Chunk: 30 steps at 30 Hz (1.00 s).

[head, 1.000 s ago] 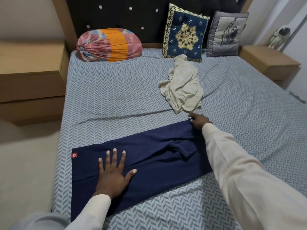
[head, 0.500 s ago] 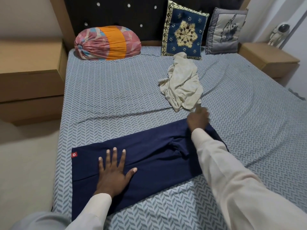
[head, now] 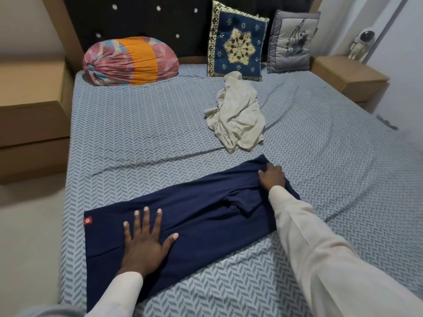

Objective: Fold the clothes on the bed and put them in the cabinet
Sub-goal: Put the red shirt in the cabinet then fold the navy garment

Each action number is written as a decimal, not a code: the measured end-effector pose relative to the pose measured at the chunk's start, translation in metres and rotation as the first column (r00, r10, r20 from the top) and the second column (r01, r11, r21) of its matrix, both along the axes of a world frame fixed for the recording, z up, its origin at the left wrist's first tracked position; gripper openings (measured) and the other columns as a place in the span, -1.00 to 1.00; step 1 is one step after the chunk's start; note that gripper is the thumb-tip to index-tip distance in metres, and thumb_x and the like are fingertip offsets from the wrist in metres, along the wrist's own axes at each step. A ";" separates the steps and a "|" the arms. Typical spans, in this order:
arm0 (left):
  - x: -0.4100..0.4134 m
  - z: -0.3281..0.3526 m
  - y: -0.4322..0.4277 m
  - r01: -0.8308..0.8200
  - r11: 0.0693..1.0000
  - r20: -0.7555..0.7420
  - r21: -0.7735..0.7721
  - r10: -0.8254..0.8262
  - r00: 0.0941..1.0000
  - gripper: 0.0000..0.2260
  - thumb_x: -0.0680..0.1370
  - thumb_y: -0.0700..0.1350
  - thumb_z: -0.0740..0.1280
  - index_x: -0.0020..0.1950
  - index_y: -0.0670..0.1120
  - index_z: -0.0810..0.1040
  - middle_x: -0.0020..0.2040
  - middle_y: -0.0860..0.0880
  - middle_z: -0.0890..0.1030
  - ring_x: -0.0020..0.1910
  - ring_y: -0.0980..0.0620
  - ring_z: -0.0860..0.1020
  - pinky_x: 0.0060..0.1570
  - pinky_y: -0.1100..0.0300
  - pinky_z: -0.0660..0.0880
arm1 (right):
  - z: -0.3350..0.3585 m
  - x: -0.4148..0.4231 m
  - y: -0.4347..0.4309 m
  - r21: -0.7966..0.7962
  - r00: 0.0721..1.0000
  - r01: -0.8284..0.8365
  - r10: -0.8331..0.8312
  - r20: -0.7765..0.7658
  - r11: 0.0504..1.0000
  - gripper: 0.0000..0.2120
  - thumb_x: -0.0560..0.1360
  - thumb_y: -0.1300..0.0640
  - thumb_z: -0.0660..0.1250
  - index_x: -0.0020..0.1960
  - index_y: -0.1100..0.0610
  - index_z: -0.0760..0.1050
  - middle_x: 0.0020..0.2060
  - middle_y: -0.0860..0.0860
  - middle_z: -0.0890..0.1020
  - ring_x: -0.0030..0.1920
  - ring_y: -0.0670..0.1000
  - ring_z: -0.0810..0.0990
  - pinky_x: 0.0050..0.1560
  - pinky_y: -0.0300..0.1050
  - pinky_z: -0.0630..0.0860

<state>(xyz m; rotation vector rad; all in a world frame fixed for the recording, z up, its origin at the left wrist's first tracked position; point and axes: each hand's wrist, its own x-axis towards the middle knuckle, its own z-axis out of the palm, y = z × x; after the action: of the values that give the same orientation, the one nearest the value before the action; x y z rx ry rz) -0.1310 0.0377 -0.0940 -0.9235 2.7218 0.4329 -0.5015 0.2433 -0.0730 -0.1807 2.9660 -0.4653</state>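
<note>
Nearest to you, your left hand [head: 146, 243] lies flat with spread fingers on the navy garment [head: 206, 216] and presses it to the bed sheet [head: 137, 133]. This garment is folded into a long band that runs slantwise over the near part of the bed. Its left end, with a small red tag [head: 88, 220], comes close to the left edge of the mattress. At the far right end, your right hand [head: 272, 177] has its fingers curled into the fabric and grips a bunch of it. Beyond it a band of sheet with a long crease separates the navy garment from a crumpled cream garment [head: 238, 117], which lies near the middle of the bed. The sheet reaches wide on the right side. At the head of the bed a patterned bolster [head: 130, 61], a blue embroidered cushion [head: 238, 44] and a grey cushion [head: 290, 42] lean at the dark headboard [head: 137, 19]. A wooden nightstand [head: 29, 106] stands tight at the left edge, and another nightstand [head: 348, 74] at the far right carries an astronaut figurine [head: 361, 44].
</note>
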 end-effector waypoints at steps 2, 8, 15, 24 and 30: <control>-0.001 0.000 0.001 -0.007 1.000 -0.008 0.008 0.007 1.000 -0.05 0.21 0.55 -0.54 0.49 0.07 -0.43 0.47 -0.01 -0.48 0.46 -0.04 -0.47 0.39 -0.14 -0.49 | 0.005 0.002 0.005 -0.027 0.999 0.022 -0.023 -0.035 0.999 -0.51 0.55 -0.06 0.26 0.38 0.18 0.37 0.31 0.25 0.40 0.32 0.30 0.38 0.29 0.13 0.35; -0.002 0.001 -0.002 -0.007 1.000 0.011 0.010 0.007 1.000 -0.08 0.26 0.54 -0.40 0.49 0.07 -0.43 0.50 -0.01 -0.45 0.50 -0.08 -0.43 0.39 -0.13 -0.46 | 0.001 0.038 0.024 0.000 0.988 -0.023 0.023 -0.153 1.000 -0.60 0.52 0.02 0.31 0.31 0.15 0.45 0.22 0.22 0.53 0.23 0.28 0.46 0.22 0.11 0.38; 0.022 -0.008 -0.012 0.022 0.990 -0.080 -0.140 -0.034 0.996 -0.21 0.44 0.48 -0.30 0.59 0.14 -0.07 0.60 -0.03 -0.03 0.58 -0.10 -0.11 0.47 -0.12 -0.24 | -0.011 0.060 0.061 -0.131 0.997 0.033 -0.042 -0.069 0.991 -0.68 0.56 0.07 0.29 0.26 0.16 0.50 0.19 0.23 0.52 0.25 0.28 0.45 0.21 0.08 0.41; 0.029 -0.008 -0.011 -0.011 0.984 -0.080 -0.177 -0.003 0.997 -0.23 0.49 0.43 -0.27 0.60 0.07 0.03 0.59 -0.10 0.07 0.57 -0.16 -0.01 0.43 -0.04 -0.40 | 0.006 0.034 0.062 -0.184 0.999 0.018 -0.025 -0.038 0.983 -0.86 0.50 0.18 0.28 -0.02 0.09 0.61 0.05 0.16 0.55 0.03 0.22 0.60 0.03 0.02 0.54; 0.028 -0.014 -0.015 -0.021 0.981 -0.121 -0.195 -0.003 0.993 -0.26 0.48 0.43 -0.28 0.59 0.11 -0.07 0.60 -0.07 -0.02 0.58 -0.12 -0.11 0.41 -0.04 -0.44 | 0.005 0.027 0.054 -0.283 0.998 0.018 -0.036 -0.060 0.959 -0.83 0.50 0.17 0.29 0.05 0.07 0.59 0.09 0.18 0.52 0.05 0.21 0.58 0.13 0.02 0.52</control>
<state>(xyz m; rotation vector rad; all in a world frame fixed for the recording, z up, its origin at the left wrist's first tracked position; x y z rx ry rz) -0.1033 0.0232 -0.1081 -0.9876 2.9135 0.2315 -0.4746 0.2977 -0.0680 -0.1866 2.9530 -0.9043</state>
